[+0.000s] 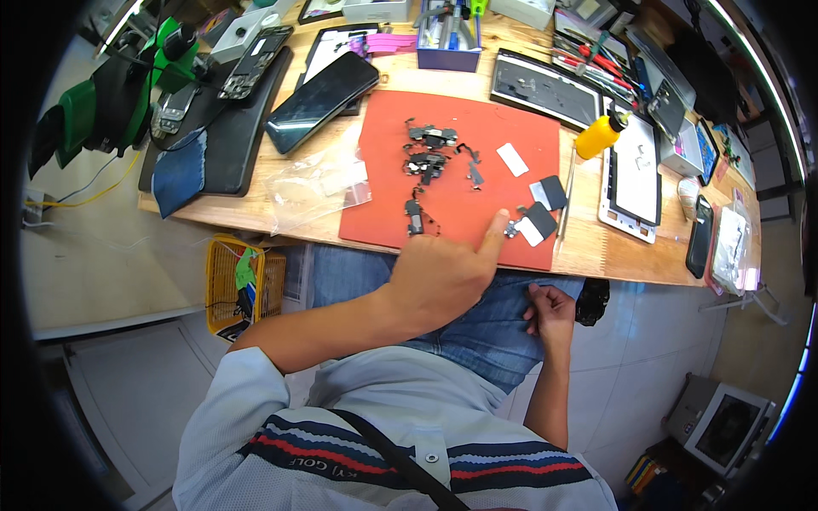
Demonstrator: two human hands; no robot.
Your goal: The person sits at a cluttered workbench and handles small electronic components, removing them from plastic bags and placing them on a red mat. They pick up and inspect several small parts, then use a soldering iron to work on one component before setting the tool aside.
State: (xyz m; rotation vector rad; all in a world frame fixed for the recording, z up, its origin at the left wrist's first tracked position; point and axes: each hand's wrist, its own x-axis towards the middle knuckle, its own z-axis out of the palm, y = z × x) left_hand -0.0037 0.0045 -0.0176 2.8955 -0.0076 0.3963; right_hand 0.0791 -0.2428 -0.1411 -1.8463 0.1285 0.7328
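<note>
My left hand point(443, 277) reaches over the near edge of an orange-red mat point(464, 209). Its index finger is stretched out, the tip beside a small metallic part point(511, 229); the other fingers are folded, and nothing shows in them. Right of the fingertip lie a black-and-white flat piece point(537, 223) and a dark square piece point(552, 193). A white strip point(512, 159) is farther back. Several small black phone parts point(426, 163) with thin flex cables lie on the mat's left half. My right hand point(552, 313) rests on my thigh, fingers loosely curled and slightly apart, holding nothing visible.
Left of the mat are a clear plastic bag point(315, 189) and a dark phone point(324, 102). A green-and-black device point(111, 106) stands at the far left. Tweezers point(566, 200), a yellow bottle point(601, 136) and a white-framed tablet panel point(632, 183) lie to the right. A yellow basket point(271, 277) is below the table.
</note>
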